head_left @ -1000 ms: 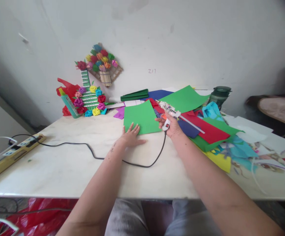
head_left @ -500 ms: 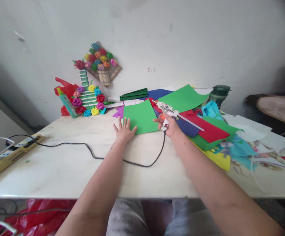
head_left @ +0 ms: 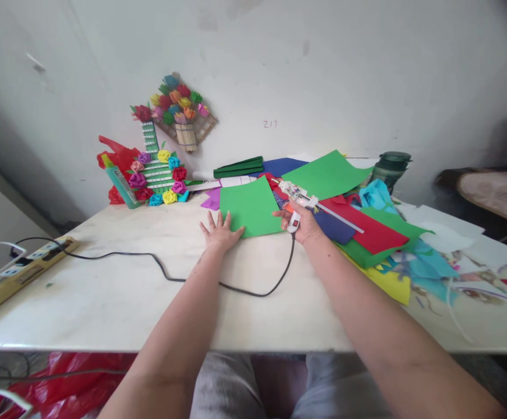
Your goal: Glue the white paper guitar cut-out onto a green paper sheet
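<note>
My feed shows a plain bright green sheet (head_left: pixel 251 209). Right of it I see a white glue gun (head_left: pixel 308 201) with a red switch (head_left: pixel 295 223) and a solid red sheet (head_left: pixel 379 233); left of it, a flower-trimmed piece (head_left: pixel 158 172) striped green and white, and a teal bottle (head_left: pixel 123 186).

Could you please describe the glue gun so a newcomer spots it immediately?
On the pale table, find the person's right hand, near the colourful sheets. It holds the white glue gun, which, unlike those sheets, has a red switch and black cable.

Glue gun (head_left: pixel 295 192) partly covered by right fingers (head_left: pixel 283 214), power strip (head_left: pixel 30 271) cropped left
</note>
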`<state>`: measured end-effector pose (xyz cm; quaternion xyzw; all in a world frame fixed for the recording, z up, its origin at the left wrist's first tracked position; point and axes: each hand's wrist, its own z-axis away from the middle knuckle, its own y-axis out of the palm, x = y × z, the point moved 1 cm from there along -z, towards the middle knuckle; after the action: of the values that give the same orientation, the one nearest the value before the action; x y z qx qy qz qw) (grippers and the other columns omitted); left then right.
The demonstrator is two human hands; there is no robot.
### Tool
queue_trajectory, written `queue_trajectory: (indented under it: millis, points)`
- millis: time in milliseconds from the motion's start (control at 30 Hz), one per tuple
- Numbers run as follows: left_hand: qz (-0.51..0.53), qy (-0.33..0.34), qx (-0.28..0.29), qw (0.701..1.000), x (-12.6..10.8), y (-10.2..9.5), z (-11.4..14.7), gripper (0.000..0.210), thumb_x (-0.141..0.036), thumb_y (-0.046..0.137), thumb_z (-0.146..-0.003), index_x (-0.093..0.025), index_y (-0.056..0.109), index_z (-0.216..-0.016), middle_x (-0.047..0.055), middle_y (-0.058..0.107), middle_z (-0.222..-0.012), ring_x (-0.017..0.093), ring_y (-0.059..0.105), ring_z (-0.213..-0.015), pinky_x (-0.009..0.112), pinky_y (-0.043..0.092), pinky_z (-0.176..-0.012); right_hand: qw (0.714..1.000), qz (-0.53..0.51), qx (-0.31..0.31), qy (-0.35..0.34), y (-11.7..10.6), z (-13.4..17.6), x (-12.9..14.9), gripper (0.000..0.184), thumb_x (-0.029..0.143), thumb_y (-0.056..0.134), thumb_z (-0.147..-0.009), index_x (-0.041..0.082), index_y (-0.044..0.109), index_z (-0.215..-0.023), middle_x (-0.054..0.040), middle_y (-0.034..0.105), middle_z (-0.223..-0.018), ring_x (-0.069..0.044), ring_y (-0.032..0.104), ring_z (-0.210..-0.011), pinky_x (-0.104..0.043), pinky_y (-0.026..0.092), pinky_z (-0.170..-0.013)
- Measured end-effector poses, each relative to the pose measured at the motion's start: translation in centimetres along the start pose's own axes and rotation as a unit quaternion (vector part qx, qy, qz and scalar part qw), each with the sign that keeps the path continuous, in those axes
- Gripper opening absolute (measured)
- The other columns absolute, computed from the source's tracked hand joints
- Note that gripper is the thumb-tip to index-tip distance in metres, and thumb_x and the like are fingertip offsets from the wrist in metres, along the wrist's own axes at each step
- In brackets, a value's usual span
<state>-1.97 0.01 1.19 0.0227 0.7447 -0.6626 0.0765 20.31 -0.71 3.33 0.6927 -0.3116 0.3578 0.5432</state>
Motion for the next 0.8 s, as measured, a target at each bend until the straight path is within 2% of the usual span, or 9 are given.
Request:
queue_trajectory:
  millis: [100, 367, 633, 800]
  points:
    - [0.005, -0.001, -0.008, 1.000, 0.2, -0.1, 0.1, 0.079, -0.070, 0.017, -0.071, -0.027, 0.013, -0.137, -0.002, 0.004, -0.144, 0.026, -0.022, -0.125, 0.056, -0.013, -0.097, 1.000, 0.002, 0.002, -0.001, -0.1, 0.0, 0.0, 0.020, 0.038, 0.054, -0.072, 0.019, 0.049, -0.073, -0.0049, 0.067, -0.065, -0.009, 0.050, -0.035, -0.021, 0.040, -0.035]
    - [0.005, -0.011, -0.009, 1.000, 0.4, -0.1, 0.0, 0.081, -0.070, 0.026, -0.069, -0.026, 0.017, -0.137, 0.000, 0.007, -0.144, 0.030, -0.018, -0.126, 0.060, -0.009, -0.096, 1.000, 0.008, -0.003, -0.002, 0.0, 0.1, 0.0, 0.021, 0.039, 0.054, -0.072, 0.019, 0.049, -0.072, -0.0048, 0.067, -0.065, -0.009, 0.050, -0.035, -0.021, 0.040, -0.035]
    - [-0.018, 0.018, -0.068, 0.997, -0.8, -0.6, 0.9, 0.081, -0.069, 0.023, -0.070, -0.024, 0.019, -0.137, 0.000, 0.011, -0.144, 0.027, -0.021, -0.126, 0.055, -0.012, -0.098, 1.000, 0.000, 0.003, 0.003, 0.1, 0.0, -0.1, 0.021, 0.038, 0.055, -0.071, 0.019, 0.049, -0.072, -0.0036, 0.067, -0.063, -0.009, 0.050, -0.034, -0.021, 0.040, -0.035]
    - [-0.019, 0.021, -0.058, 0.998, -1.0, -0.3, 0.8, 0.088, -0.073, 0.026, -0.065, -0.023, 0.021, -0.136, 0.002, 0.012, -0.144, 0.027, -0.021, -0.126, 0.056, -0.013, -0.097, 1.000, 0.008, -0.002, 0.009, 0.3, 0.2, -0.1, 0.020, 0.037, 0.055, -0.071, 0.019, 0.048, -0.072, -0.0032, 0.066, -0.061, -0.009, 0.049, -0.033, -0.021, 0.040, -0.034]
